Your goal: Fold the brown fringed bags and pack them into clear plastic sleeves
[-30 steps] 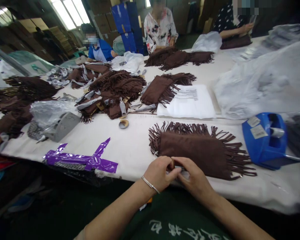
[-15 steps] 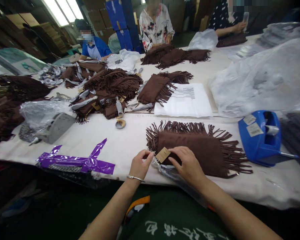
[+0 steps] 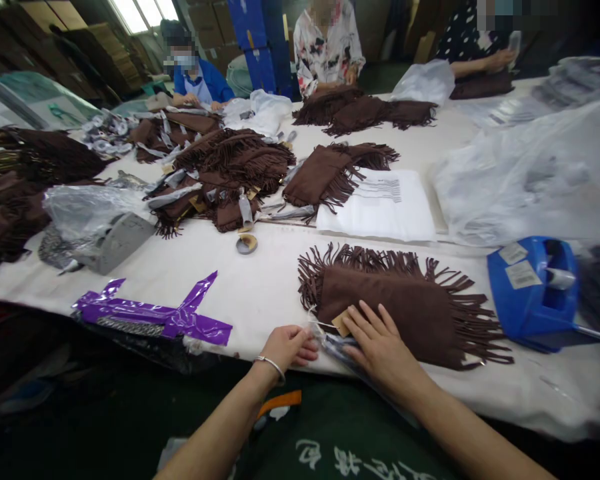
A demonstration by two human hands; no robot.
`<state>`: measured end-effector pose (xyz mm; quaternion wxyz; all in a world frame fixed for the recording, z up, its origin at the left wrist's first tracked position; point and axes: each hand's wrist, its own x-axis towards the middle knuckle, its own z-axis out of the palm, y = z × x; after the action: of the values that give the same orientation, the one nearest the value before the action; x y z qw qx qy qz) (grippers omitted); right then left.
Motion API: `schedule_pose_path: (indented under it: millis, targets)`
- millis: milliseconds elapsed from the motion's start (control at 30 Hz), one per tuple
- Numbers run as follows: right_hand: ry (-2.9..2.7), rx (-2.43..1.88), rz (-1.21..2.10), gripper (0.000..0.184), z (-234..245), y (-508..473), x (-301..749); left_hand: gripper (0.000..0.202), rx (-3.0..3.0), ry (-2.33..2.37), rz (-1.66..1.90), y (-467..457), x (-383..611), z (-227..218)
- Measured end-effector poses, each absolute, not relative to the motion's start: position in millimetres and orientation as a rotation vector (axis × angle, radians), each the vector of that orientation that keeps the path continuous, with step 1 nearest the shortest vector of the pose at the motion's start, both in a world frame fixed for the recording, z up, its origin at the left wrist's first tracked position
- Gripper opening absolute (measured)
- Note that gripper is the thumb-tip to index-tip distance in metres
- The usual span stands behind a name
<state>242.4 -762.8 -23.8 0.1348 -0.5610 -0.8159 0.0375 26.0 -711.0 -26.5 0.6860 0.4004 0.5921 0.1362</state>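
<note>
My right hand (image 3: pixel 377 347) partly hides the tan tag (image 3: pixel 340 324); at twelve o'clock from that hand, print (image 3: pixel 385 190) on the white sheet (image 3: pixel 370 223) is too small to read.

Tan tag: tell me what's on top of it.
The right hand: its fingers cover one end of the tag. The other end shows; whatever lies under the fingers is hidden.
</note>
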Motion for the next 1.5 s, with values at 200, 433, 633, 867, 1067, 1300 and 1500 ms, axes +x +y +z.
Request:
schedule_pose_path:
  millis: [200,433,633,867,1067,1300,1500]
  targets:
    - [-2.503,-1.557,0.161,0.072,-36,-759,224,0.031,0.772,1.291,0.312,-724,44,-28]
    - [-2.456,-1.616,-0.042,0.053,-60,-751,230,0.045,0.744,1.404,0.398,-701,30,-24]
    - [-2.511,-1.442,-0.027,0.052,-54,-738,244,0.052,0.608,1.234,0.508,-681,45,-22]
    - [-2.551,-1.347,0.005,0.053,-44,-746,259,0.034,0.599,1.284,0.837,-653,89,-48]
    - [-2.489,-1.361,0.098,0.057,-47,-750,261,0.014,0.436,1.368,1.120,-642,24,-43]
    - [-2.479,-1.363,0.130,0.060,-44,-748,262,0.040,0.280,1.241,0.786,-709,-3,-19]
    - [-2.473,-1.338,0.107,0.060,-42,-751,263,0.050,0.195,0.722,0.733,-702,81,-34]
